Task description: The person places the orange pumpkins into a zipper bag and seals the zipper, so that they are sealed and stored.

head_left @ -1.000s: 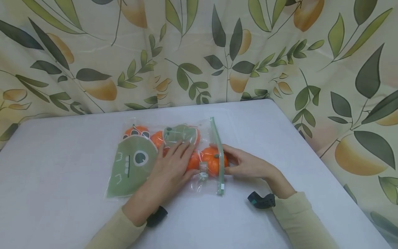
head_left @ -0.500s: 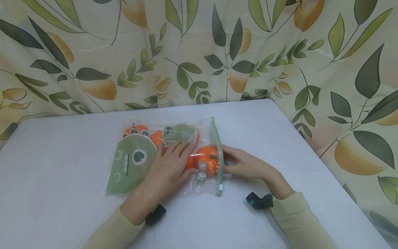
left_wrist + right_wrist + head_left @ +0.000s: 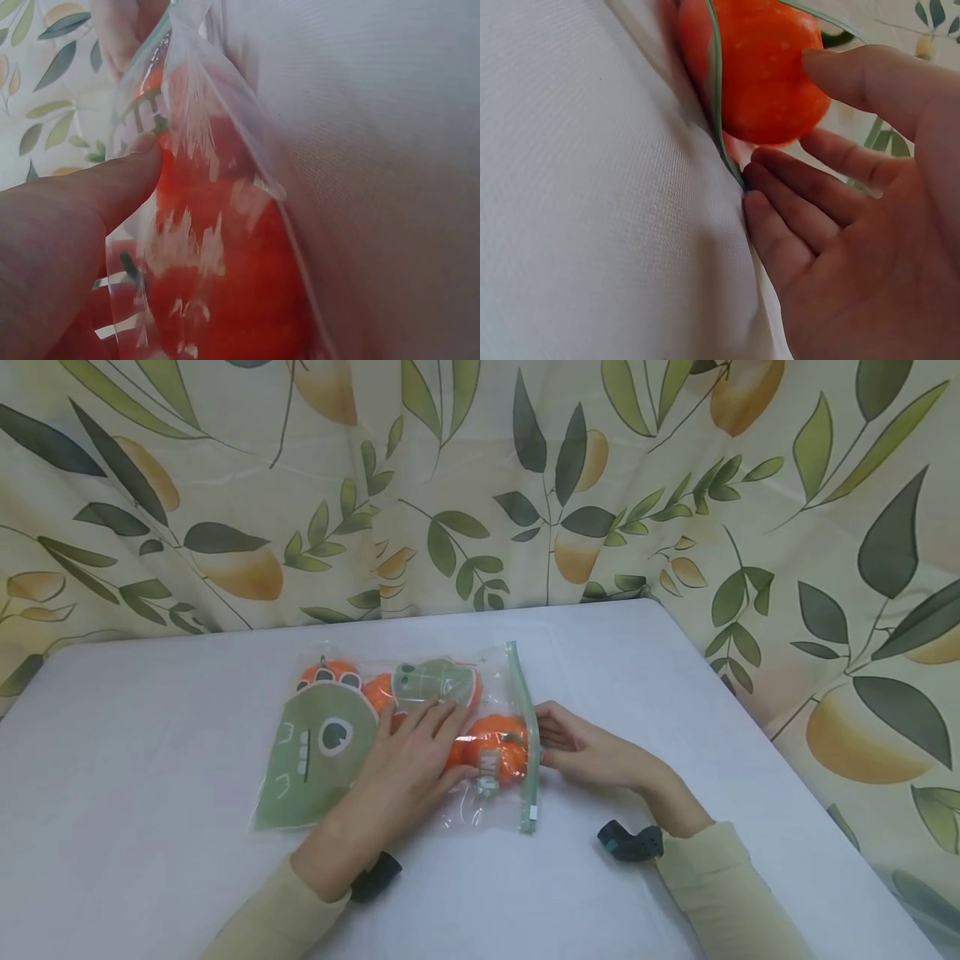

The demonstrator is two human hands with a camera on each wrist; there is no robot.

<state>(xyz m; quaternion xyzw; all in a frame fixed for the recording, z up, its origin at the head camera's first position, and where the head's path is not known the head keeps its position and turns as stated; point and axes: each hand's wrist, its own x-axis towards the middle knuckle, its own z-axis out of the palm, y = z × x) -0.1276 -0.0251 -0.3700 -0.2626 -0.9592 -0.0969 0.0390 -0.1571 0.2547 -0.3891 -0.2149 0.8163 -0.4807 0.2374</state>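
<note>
A clear zip bag (image 3: 420, 810) with a printed green monster face lies flat on the table, several orange pumpkins inside. My left hand (image 3: 408, 760) rests across its middle with fingers extended; in the left wrist view its thumb (image 3: 124, 180) presses the plastic beside an orange pumpkin (image 3: 232, 277). At the bag's right end the green zip strip (image 3: 527, 727) is parted, as the right wrist view shows. Just inside that mouth sits a small pumpkin (image 3: 769, 75). My right hand (image 3: 600, 756) is at the mouth, thumb and forefinger touching the pumpkin's end, the other fingers nearly straight by the lower strip.
A white cloth covers the table (image 3: 150, 752), whose right edge slants towards the front. Leaf-patterned curtain (image 3: 465, 485) hangs behind and to the right. Dark wrist cameras (image 3: 630, 842) sit below both wrists, close above the cloth.
The pumpkin at the mouth has moved left, farther into the bag, and turned slightly. My right fingers have spread and now sit outside the zip strip. The left hand has barely shifted.
</note>
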